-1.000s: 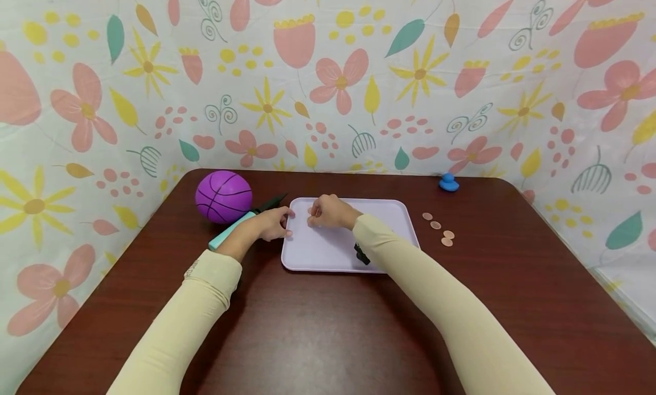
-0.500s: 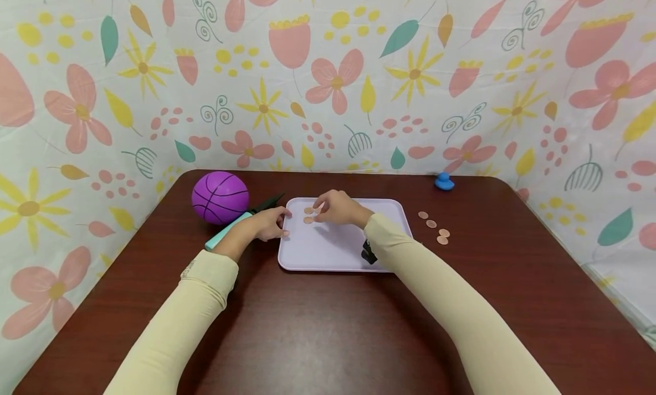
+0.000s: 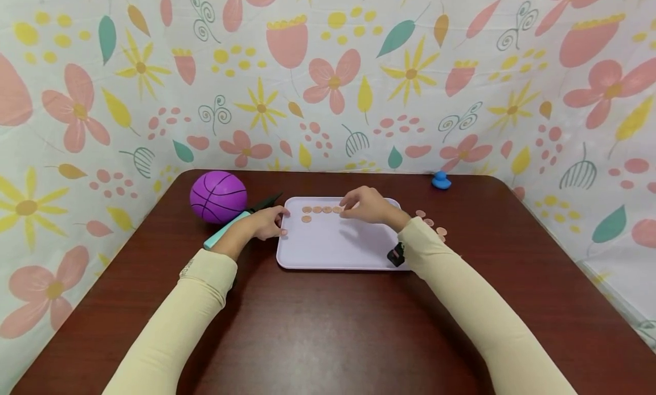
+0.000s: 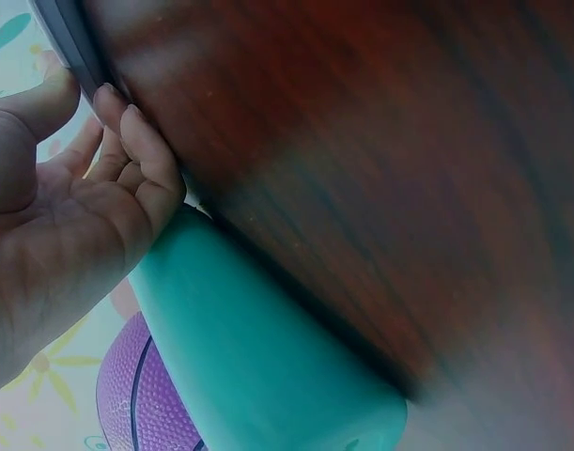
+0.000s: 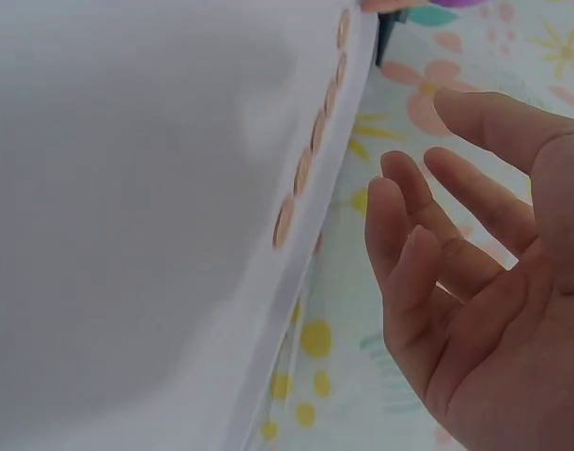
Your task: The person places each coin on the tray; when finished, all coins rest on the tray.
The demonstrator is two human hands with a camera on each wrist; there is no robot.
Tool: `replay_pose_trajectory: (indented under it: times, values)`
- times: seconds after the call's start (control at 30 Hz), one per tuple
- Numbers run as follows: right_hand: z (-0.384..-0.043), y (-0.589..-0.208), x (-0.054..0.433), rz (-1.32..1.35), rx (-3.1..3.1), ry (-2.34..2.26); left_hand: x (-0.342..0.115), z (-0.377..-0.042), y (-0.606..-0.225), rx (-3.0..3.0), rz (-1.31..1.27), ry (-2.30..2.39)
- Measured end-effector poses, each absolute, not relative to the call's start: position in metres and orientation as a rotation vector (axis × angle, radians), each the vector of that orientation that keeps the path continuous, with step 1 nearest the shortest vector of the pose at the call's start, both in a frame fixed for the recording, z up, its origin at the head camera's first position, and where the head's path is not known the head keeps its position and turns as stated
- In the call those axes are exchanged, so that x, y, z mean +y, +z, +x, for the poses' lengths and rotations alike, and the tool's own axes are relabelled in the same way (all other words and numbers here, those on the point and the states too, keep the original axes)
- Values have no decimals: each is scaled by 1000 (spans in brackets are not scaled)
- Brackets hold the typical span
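A pale lilac tray (image 3: 328, 247) lies on the table. Several copper-coloured coins (image 3: 318, 210) form a row near its back edge, with one coin (image 3: 306, 219) just in front of the row's left end. My left hand (image 3: 266, 223) holds the tray's left rim; in the left wrist view, the thumb and fingers of this left hand (image 4: 89, 178) meet at the rim. Over the back right of the tray, my right hand (image 3: 369, 206) hovers near the row's right end. In the right wrist view, this right hand (image 5: 484, 254) has loosely bent fingers and holds nothing.
Several more coins (image 3: 442, 231) lie on the table right of the tray, partly behind the right sleeve. A purple ball (image 3: 218, 197) and a long turquoise-and-black item (image 3: 226, 230) are on the left. A blue rubber duck (image 3: 441, 180) stands at the back right.
My right hand has moved right along the tray's back edge, from the left end of the coins, and has let go of them. More of the coin row shows. The left hand stays at the rim.
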State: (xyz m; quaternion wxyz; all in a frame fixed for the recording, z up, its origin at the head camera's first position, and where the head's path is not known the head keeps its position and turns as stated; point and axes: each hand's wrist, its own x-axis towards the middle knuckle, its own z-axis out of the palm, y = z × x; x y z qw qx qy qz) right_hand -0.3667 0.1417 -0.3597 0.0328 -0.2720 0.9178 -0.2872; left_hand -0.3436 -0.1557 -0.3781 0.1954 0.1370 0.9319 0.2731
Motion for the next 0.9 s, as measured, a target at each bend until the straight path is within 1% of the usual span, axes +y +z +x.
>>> replay_pose_trajectory:
  times: [0.23,0.43,0.9]
  values:
    - [-360,-353,182,-788,2865,-914,-157,-344,-377,2625,390,752]
    - [-355,-352,211,-682,2910,-896,-157,-346,-377,2614,390,760]
    - [-353,-377,281,-413,2978,-822,-154,-346,-382,2625,407,751]
